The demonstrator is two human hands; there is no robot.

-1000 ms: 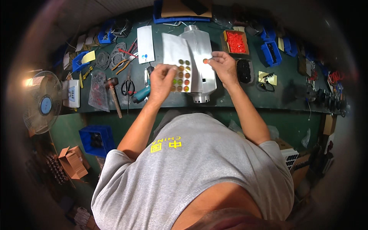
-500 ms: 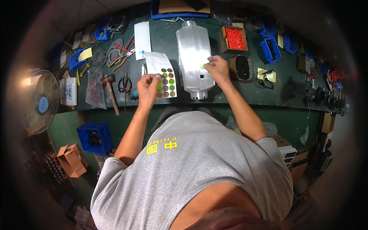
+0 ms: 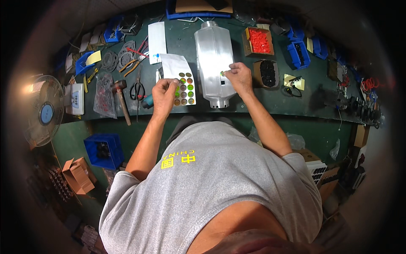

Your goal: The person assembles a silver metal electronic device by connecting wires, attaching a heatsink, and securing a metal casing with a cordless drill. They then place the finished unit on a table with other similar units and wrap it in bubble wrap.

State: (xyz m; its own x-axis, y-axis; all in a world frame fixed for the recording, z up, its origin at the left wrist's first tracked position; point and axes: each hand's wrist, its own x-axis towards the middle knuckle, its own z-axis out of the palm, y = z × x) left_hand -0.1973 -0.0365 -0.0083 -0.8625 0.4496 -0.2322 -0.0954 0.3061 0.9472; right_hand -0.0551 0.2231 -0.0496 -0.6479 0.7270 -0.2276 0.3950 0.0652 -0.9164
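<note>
A silvery ribbed metal housing [image 3: 213, 46] with round collars at both ends lies lengthwise on the bench, a small black square on its near part. My right hand [image 3: 240, 78] is at its right side, thumb and forefinger pinching a small round shiny sticker [image 3: 222, 73] against or just over the surface; whether it touches is unclear. To the left, my left hand [image 3: 164, 95] grips the edge of a white sheet of round holographic stickers [image 3: 183, 94], green and brownish, between thumb and fingers. The sheet's far part is blank white and curls slightly.
Beyond the sheet lies another white strip [image 3: 157, 40]. Scissors [image 3: 137, 91], a hammer [image 3: 122, 99] and pliers lie to the left, near a fan [image 3: 45, 112]. Right of the housing are boxes of red caps [image 3: 259, 41] and black parts [image 3: 268, 74], then blue bins [image 3: 298, 55].
Both hands keep their grips and have barely moved. The view has shifted slightly, and the sticker at my right fingertips shows less of its face.
</note>
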